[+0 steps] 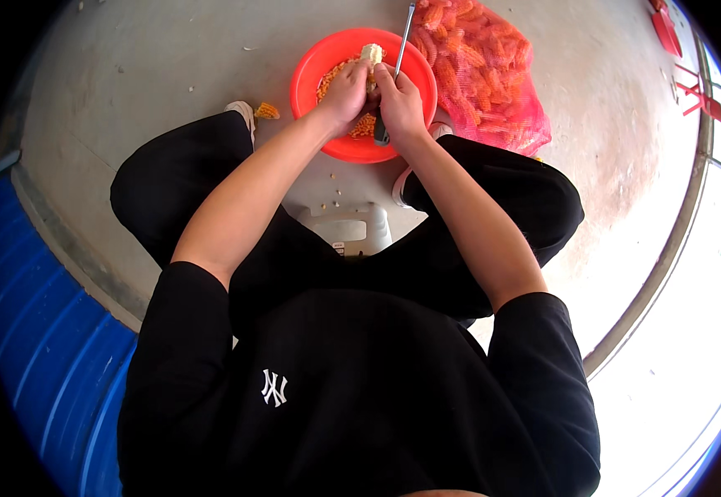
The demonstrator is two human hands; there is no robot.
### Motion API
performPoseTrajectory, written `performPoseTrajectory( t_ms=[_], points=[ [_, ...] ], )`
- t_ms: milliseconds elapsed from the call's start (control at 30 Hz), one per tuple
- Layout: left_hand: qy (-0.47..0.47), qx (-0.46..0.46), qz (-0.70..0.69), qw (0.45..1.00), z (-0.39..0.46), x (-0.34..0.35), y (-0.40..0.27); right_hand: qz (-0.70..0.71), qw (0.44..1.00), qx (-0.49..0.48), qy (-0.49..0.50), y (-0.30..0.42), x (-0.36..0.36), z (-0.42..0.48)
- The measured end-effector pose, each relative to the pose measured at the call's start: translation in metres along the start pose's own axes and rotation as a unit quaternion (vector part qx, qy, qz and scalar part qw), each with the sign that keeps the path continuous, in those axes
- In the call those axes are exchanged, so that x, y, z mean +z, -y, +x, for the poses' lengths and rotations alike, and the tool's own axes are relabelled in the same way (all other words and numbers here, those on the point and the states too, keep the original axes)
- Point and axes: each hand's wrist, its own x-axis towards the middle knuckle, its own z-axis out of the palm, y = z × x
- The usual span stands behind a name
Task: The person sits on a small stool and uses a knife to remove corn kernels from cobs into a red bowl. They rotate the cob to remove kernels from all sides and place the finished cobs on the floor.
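Over a red plastic basin (301, 81), my left hand (345, 93) grips a mostly stripped corn cob (371, 53), its pale end pointing away from me. My right hand (403, 105) is closed around the dark handle of a screwdriver (404, 40), whose metal shaft points up and away past the basin's far rim. The right thumb and fingers also touch the cob's near part, which the hands partly hide. Loose yellow corn kernels (362, 127) lie in the basin beneath both hands.
A red mesh sack (484, 74) full of corn cobs leans beside the basin at right. A piece of corn cob (267, 111) lies by my left shoe. Scattered kernels and a grey plastic stool (378, 223) are between my legs. Red folding furniture (699, 102) stands far right; blue corrugated panels (44, 323) are at left.
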Motion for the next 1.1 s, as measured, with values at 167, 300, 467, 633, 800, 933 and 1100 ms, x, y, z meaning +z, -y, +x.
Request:
performPoseTrajectory(
  t_ms=[167, 300, 467, 633, 800, 933, 1100],
  points=[
    [-0.008, -0.002, -0.016, 1.000, 0.002, -0.002, 0.002, -0.054, 0.998, -0.037, 0.006, -0.007, -0.003, 0.001],
    [0.004, -0.021, -0.035, 0.999, 0.002, -0.006, 0.003, -0.041, 0.999, -0.028, -0.006, -0.012, -0.002, 0.001],
    [0.041, -0.042, -0.067, 0.996, 0.001, -0.004, -0.005, 0.000, 1.000, -0.004, 0.003, -0.001, -0.001, -0.002],
    [0.038, -0.020, -0.033, 0.999, -0.001, -0.003, -0.007, -0.054, 0.998, -0.037, 0.012, 0.000, 0.001, -0.003],
    [0.047, -0.007, -0.010, 0.999, 0.000, -0.001, -0.009, -0.092, 0.995, -0.046, -0.011, -0.010, -0.002, 0.003],
    [0.073, -0.002, 0.012, 0.997, 0.000, -0.001, -0.005, -0.018, 0.999, 0.010, -0.035, -0.012, -0.006, 0.010],
    [0.079, -0.017, -0.010, 0.997, 0.004, -0.006, 0.003, -0.003, 0.996, 0.089, -0.012, 0.003, -0.009, 0.008]
  ],
)
